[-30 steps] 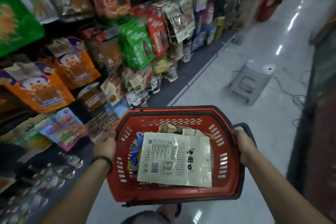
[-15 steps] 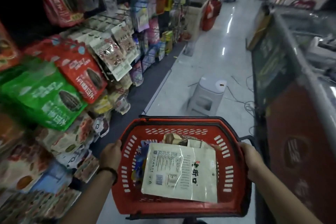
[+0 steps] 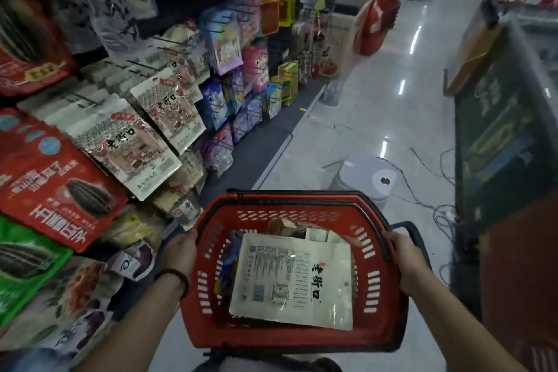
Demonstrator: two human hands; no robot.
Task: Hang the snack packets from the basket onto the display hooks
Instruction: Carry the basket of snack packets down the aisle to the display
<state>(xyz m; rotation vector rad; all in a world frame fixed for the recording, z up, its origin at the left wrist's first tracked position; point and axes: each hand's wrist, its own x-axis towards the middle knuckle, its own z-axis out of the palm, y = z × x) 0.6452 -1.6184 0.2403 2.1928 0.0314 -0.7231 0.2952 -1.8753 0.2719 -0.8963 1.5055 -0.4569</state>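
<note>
Both hands, left (image 3: pixel 180 254) and right (image 3: pixel 406 257), grip the red basket (image 3: pixel 374 305), snack packets (image 3: pixel 294 281) lying between them.

I count one red basket (image 3: pixel 271 338); one left hand (image 3: pixel 181 251) and one right hand (image 3: pixel 406 254) gripping its rim; one white packet (image 3: pixel 296 281) uppermost inside it; one grey stool (image 3: pixel 362 172) beyond it.

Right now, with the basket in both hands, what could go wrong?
1. The stool stands just ahead of the basket, with cables trailing beside it: likely trip hazards.
2. The left hand and right hand both grip the basket, so neither is free to hang anything.
3. The white packet lies loose on top; a tilt might slide it out.
</note>
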